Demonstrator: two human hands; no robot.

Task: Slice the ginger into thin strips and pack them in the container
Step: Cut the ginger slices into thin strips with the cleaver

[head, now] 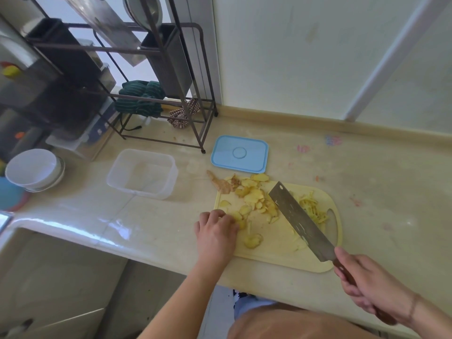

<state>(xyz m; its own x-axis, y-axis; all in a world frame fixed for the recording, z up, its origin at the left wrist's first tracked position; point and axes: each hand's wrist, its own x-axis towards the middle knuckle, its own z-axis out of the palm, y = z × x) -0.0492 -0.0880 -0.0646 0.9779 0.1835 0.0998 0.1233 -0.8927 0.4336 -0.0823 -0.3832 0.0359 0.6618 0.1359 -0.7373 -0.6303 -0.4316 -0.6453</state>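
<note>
We are working at a beige counter [367,192] (tiled wall behind); our right hand [374,287] is gripping the cleaver [300,221], tip pointing far-left across the board [274,250], while left-hand [215,233] fingers are curling onto ginger slices [252,199].

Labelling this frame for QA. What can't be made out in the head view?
- Left hand: fingertips curl over ginger slices; whether they pinch one is hidden by the hand's back.
- Ginger strips: partly hidden behind the cleaver blade.
- Right hand: covers most of the cleaver's handle.
- Clear container: contents blurred by glare; looks empty, not certain.
- Rack bins: contents dark, unreadable.
</note>
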